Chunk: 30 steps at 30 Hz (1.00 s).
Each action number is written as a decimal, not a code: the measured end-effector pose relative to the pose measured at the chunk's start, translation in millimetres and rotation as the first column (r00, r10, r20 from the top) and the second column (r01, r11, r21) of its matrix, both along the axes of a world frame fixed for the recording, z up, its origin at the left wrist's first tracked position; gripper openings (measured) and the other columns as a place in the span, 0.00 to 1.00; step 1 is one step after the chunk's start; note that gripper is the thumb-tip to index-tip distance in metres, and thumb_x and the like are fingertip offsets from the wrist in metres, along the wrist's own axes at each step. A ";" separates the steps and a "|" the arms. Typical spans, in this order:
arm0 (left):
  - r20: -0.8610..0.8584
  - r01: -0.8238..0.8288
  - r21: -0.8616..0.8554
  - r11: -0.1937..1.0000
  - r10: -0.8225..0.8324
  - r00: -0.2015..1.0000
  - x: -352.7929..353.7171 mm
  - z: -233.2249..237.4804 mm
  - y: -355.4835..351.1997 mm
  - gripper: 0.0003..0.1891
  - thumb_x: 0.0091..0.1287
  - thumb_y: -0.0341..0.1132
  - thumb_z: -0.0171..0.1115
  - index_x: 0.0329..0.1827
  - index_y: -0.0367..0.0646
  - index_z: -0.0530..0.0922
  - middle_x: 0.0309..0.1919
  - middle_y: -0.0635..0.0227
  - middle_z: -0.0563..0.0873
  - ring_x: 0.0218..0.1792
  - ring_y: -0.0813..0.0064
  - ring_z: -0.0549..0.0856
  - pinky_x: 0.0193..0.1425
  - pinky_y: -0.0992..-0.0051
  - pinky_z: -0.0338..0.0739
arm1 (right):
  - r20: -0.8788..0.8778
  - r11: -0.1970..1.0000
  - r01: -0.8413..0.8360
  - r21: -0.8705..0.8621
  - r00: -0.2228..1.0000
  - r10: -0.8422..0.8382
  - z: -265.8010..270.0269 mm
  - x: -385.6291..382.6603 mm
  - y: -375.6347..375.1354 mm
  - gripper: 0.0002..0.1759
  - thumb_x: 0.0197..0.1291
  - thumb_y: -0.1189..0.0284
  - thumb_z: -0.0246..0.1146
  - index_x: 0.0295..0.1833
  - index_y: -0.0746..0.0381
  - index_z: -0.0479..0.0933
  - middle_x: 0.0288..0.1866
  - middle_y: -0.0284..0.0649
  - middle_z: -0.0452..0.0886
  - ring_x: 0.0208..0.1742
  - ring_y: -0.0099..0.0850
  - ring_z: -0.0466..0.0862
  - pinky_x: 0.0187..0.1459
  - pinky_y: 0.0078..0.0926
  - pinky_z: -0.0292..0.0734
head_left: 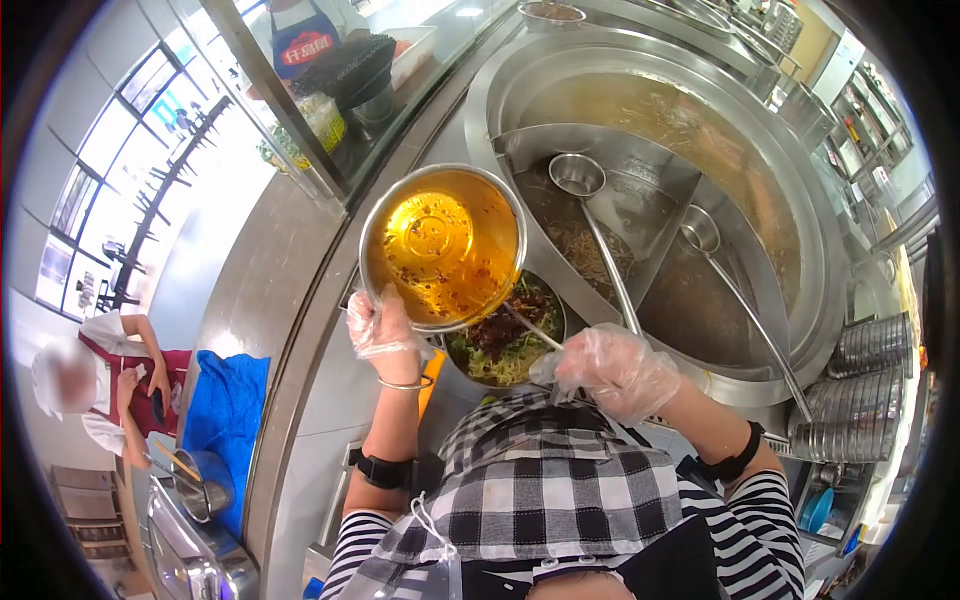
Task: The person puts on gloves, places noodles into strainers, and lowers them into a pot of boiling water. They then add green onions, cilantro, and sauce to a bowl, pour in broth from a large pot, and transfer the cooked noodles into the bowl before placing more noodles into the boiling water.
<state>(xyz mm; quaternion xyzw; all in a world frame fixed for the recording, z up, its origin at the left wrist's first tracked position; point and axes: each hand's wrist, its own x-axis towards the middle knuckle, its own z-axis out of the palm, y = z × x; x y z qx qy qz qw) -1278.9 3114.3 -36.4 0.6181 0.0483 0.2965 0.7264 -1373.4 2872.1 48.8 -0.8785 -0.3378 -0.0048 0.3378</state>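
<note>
My left hand (383, 325), in a clear plastic glove, grips the near rim of a steel bowl (372, 250). The bowl is tilted and holds orange oil with dark red flakes. Under its lower edge, partly hidden, is a second metal bowl (562, 345) with shredded yellow-green food and a dark red topping. My right hand (615, 370), gloved too, is closed around a thin-handled utensil (532, 327). The utensil slants up-left toward the food and the tilted bowl's edge; its far end cannot be made out.
Right of the bowls stands a large divided pot (480, 100) of broth, with two long-handled ladles (612, 262) (750, 305) resting in it. Stacked metal baskets (855, 400) are at the right. A glass screen (430, 75) borders the counter (270, 250). Another person (120, 390) stands at far left near a blue cloth (225, 420).
</note>
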 end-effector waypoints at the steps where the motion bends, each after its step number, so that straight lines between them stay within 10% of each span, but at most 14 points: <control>1: -0.056 -0.057 0.147 0.987 0.066 0.996 2.1 -11.5 6.6 0.11 0.54 0.24 0.56 0.21 0.43 0.63 0.20 0.78 0.66 0.23 0.86 0.62 0.26 0.83 0.60 | -0.136 0.997 0.067 0.024 0.989 -0.063 4.1 1.7 2.3 0.05 0.51 0.77 0.52 0.33 0.61 0.73 0.32 0.41 0.75 0.35 0.42 0.76 0.39 0.34 0.72; 9: -0.186 -0.101 0.110 0.989 0.120 0.975 8.5 -11.1 34.4 0.09 0.53 0.24 0.53 0.20 0.43 0.62 0.18 0.77 0.64 0.22 0.85 0.61 0.25 0.82 0.59 | -0.470 0.655 0.493 0.573 0.852 -0.230 -6.1 7.2 -18.8 0.08 0.59 0.71 0.54 0.35 0.65 0.72 0.31 0.37 0.76 0.29 0.24 0.75 0.31 0.20 0.72; 11: -0.202 -0.061 -0.008 0.998 0.058 0.978 17.5 -12.2 32.6 0.07 0.51 0.22 0.51 0.23 0.43 0.64 0.19 0.77 0.66 0.21 0.85 0.63 0.24 0.83 0.60 | -0.650 0.360 0.651 0.668 0.746 -0.144 -5.5 20.1 -3.0 0.09 0.58 0.68 0.55 0.35 0.63 0.73 0.31 0.37 0.76 0.27 0.23 0.74 0.29 0.19 0.71; 12: -0.209 -0.025 -0.220 0.975 -0.022 0.978 25.3 -23.9 33.8 0.06 0.51 0.23 0.52 0.25 0.43 0.64 0.20 0.76 0.68 0.22 0.85 0.65 0.25 0.83 0.62 | -0.624 0.404 0.673 0.620 0.735 -0.266 -1.8 32.2 11.6 0.10 0.57 0.65 0.56 0.34 0.61 0.74 0.28 0.35 0.76 0.26 0.22 0.74 0.27 0.19 0.71; 16: -0.528 0.018 -0.362 0.932 -0.221 0.820 67.9 -56.7 40.5 0.10 0.49 0.26 0.55 0.33 0.43 0.65 0.23 0.68 0.73 0.15 0.78 0.72 0.14 0.82 0.66 | -0.774 0.156 0.761 0.630 0.632 0.045 -32.9 97.8 70.0 0.04 0.53 0.73 0.58 0.30 0.54 0.69 0.23 0.32 0.75 0.23 0.21 0.74 0.26 0.18 0.71; 20: -0.596 0.069 -0.380 0.922 -0.302 0.744 113.1 -89.1 41.4 0.08 0.49 0.27 0.55 0.32 0.41 0.67 0.21 0.64 0.74 0.12 0.75 0.72 0.10 0.80 0.64 | -0.897 0.386 0.844 0.372 0.434 -0.084 -22.9 100.1 80.1 0.20 0.52 0.79 0.53 0.53 0.56 0.65 0.35 0.38 0.75 0.32 0.25 0.77 0.31 0.22 0.74; 22: -0.544 0.068 -0.297 0.952 -0.227 0.808 121.8 -88.0 32.4 0.08 0.50 0.28 0.57 0.32 0.40 0.69 0.22 0.64 0.76 0.13 0.74 0.72 0.10 0.79 0.65 | -0.724 0.726 0.614 0.309 0.647 -0.238 -22.5 71.3 45.0 0.26 0.52 0.77 0.51 0.59 0.56 0.60 0.40 0.40 0.73 0.36 0.28 0.77 0.38 0.25 0.74; 23: -0.594 0.206 -0.249 0.946 -0.317 0.739 136.5 -98.5 41.6 0.10 0.51 0.32 0.58 0.34 0.39 0.70 0.21 0.66 0.75 0.14 0.75 0.72 0.12 0.79 0.66 | -0.298 0.852 0.519 0.068 0.826 -0.479 -21.1 55.9 18.7 0.25 0.53 0.72 0.51 0.59 0.55 0.61 0.40 0.41 0.74 0.39 0.30 0.76 0.44 0.27 0.71; 25: -0.521 0.323 -0.301 0.897 -0.439 0.732 129.9 -70.3 38.0 0.15 0.54 0.41 0.58 0.37 0.39 0.70 0.19 0.68 0.73 0.17 0.76 0.72 0.17 0.79 0.69 | -0.379 0.689 0.722 0.063 0.656 -0.652 8.0 23.9 -12.1 0.21 0.54 0.67 0.52 0.56 0.56 0.64 0.42 0.42 0.75 0.45 0.37 0.75 0.48 0.32 0.69; 26: -0.536 0.286 -0.383 0.879 -0.463 0.706 128.4 -67.8 40.6 0.18 0.56 0.45 0.57 0.39 0.39 0.70 0.20 0.68 0.72 0.18 0.76 0.71 0.20 0.78 0.70 | 0.106 0.563 0.805 -0.188 0.587 -0.803 -13.7 5.2 -47.5 0.20 0.54 0.65 0.54 0.54 0.56 0.66 0.42 0.44 0.75 0.45 0.41 0.75 0.48 0.34 0.68; 28: -0.615 0.225 -0.396 0.890 -0.439 0.655 109.7 -66.8 46.4 0.24 0.58 0.54 0.53 0.43 0.39 0.69 0.27 0.65 0.73 0.19 0.74 0.71 0.27 0.74 0.72 | 0.179 0.463 0.878 -0.119 0.478 -0.860 -28.9 -35.5 -110.7 0.19 0.53 0.66 0.56 0.53 0.54 0.68 0.42 0.47 0.75 0.45 0.46 0.73 0.47 0.39 0.68; 30: -0.654 0.421 -0.422 0.803 -0.591 0.472 71.7 -61.2 64.4 0.25 0.59 0.53 0.52 0.47 0.40 0.67 0.33 0.62 0.74 0.22 0.73 0.74 0.27 0.73 0.73 | 0.309 0.113 0.871 -0.478 0.287 -0.907 8.3 -67.0 -136.3 0.23 0.51 0.69 0.57 0.54 0.58 0.67 0.43 0.48 0.74 0.45 0.45 0.73 0.48 0.39 0.67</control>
